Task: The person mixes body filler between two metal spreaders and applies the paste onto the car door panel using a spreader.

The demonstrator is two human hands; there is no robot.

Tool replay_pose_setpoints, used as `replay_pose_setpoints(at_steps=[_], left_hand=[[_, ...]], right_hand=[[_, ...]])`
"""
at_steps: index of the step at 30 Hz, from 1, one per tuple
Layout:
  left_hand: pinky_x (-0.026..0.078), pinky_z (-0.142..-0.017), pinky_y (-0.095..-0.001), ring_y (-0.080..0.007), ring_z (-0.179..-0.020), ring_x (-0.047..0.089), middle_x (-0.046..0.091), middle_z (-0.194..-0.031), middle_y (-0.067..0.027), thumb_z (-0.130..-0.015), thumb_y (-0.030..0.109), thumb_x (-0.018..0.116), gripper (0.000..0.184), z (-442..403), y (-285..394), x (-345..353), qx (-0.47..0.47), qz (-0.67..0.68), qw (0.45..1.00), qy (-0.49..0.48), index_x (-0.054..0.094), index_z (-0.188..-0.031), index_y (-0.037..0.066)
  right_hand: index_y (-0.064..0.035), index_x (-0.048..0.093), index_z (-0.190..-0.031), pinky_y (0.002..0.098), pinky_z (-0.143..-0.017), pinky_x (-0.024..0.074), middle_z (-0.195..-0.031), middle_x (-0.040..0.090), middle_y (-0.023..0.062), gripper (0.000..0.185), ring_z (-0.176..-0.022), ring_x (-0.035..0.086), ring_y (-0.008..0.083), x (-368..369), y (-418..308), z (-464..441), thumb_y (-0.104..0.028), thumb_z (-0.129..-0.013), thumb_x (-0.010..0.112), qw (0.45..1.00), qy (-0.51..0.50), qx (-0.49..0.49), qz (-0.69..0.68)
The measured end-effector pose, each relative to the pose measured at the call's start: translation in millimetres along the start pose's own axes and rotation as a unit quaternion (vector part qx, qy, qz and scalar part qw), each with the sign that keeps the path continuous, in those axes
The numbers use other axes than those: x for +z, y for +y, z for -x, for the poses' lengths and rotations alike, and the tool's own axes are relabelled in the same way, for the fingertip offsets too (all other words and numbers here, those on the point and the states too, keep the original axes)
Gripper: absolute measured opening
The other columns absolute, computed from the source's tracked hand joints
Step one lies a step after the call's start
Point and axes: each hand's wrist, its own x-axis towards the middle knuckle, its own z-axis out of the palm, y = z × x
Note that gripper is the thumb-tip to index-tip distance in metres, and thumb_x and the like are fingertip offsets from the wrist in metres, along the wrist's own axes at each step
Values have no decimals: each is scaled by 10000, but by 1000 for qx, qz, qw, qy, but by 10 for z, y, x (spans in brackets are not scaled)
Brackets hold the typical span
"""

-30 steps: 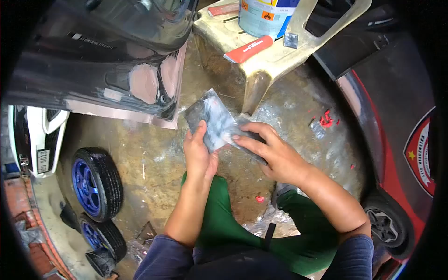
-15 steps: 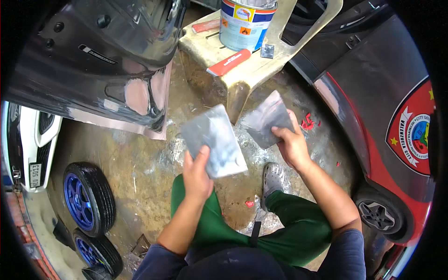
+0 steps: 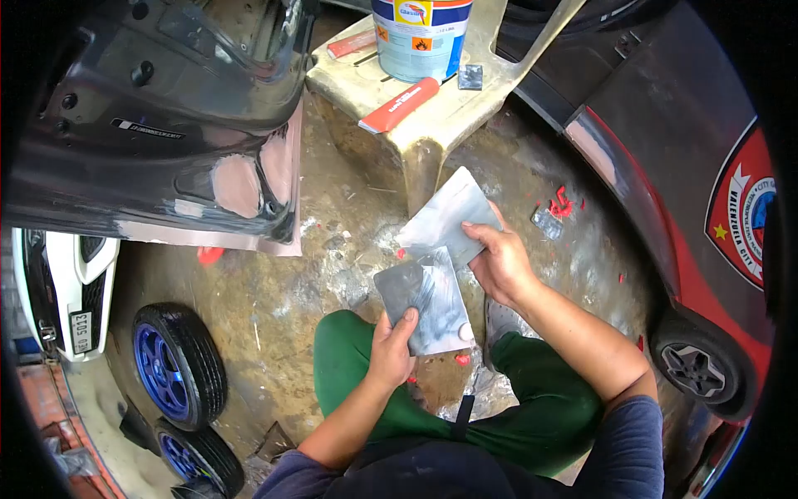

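My left hand (image 3: 391,353) grips a flat putty board (image 3: 426,303), thumb on top. Grey streaks are smeared across its face, with a small whitish blob at its lower right corner. In my right hand (image 3: 503,259) is a second thin flat plate, a putty spreader (image 3: 449,212), light grey and pinched between thumb and fingers. Its lower edge meets the upper part of the board; whether they press together I cannot tell. The fingers beneath both plates are hidden.
A cream plastic chair (image 3: 416,137) bears a filler can (image 3: 422,41), red tubes (image 3: 401,106) and a small dark block (image 3: 470,76). A dark car panel (image 3: 158,166) with pink patches stands left, above wheels (image 3: 179,366). Right is a car door (image 3: 665,166). Red scraps (image 3: 563,202) litter the floor.
The two plates, held apart before, have come together. The spreader has turned over to a lighter face, and the board has moved right and down in view. The whole view has shifted slightly.
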Motion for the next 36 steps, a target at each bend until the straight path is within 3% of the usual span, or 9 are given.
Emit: replay_pose_setpoints(at_steps=[11,15,19,23,26,27,29,32,36], left_hand=[[448,-1026,-406,-222,-1188,571,586,-1285,-99,-992,141,556,381,-44,-60,176,-14,48,998,-29,468,-1341,18],[452,-1019,-408,-222,-1176,579,598,-1268,-96,-986,148,570,383,-246,-15,-10,9,61,998,16,477,-1332,13],[447,-992,-357,-203,-1119,593,603,-1268,-99,-974,180,611,386,-698,-410,-756,50,-124,988,73,513,-1301,0],[473,-832,-293,-135,-895,599,675,-1031,-65,-950,184,630,312,-694,-592,-650,-72,-369,915,145,590,-1162,-42],[465,-929,-350,-208,-1084,580,634,-1196,-128,-900,224,690,428,-721,-1100,-1144,59,-395,910,110,579,-1231,-24],[456,-970,-377,-240,-1165,559,607,-1268,-158,-882,236,706,465,-745,-1348,-1372,122,-464,864,154,576,-1253,-12],[443,-999,-394,-263,-1226,529,575,-1322,-178,-878,250,707,472,-664,-1238,-1888,-20,-311,948,55,578,-1257,0],[495,-892,-391,-260,-1043,621,678,-1125,-126,-893,207,681,355,-500,-927,-1783,15,-484,870,90,625,-1165,-14],[522,-780,-357,-201,-878,654,715,-973,-93,-893,128,649,249,-450,-507,-1248,-5,-375,902,214,651,-1075,-42]], right_hand=[[-26,439,-1367,407,-1004,462,-1245,591,123,451,-1132,593,242,-148,63,120,-51,-932,556,997,-24,69,-14],[-5,452,-1369,410,-1059,396,-1312,553,138,514,-1225,519,244,-104,-171,-112,-204,-932,636,986,11,-33,164],[6,505,-1311,444,-1043,404,-1311,544,211,506,-1201,539,343,226,-108,-419,-266,-905,636,705,-94,-347,611],[-21,530,-1299,425,-1029,420,-1237,567,211,427,-1209,531,359,830,862,-1017,-170,-906,604,825,-128,-226,501],[-29,518,-1318,434,-1034,414,-1254,539,212,441,-1206,513,378,1016,1504,-1268,-119,-890,572,850,-42,-275,448],[-43,517,-1319,456,-1033,411,-1269,523,217,448,-1213,496,394,1045,1599,-1299,-113,-880,566,846,-38,-279,452],[-71,516,-1322,499,-1029,407,-1297,491,227,466,-1226,460,427,1087,1767,-1350,-100,-859,553,842,-32,-283,458],[-113,489,-1369,513,-1026,404,-1337,454,207,524,-1238,446,419,1102,1803,-1425,-75,-852,567,830,-48,-280,481],[-121,478,-1397,495,-1034,402,-1362,441,205,550,-1249,448,406,1192,1864,-1590,-65,-855,559,816,-63,-284,499]])
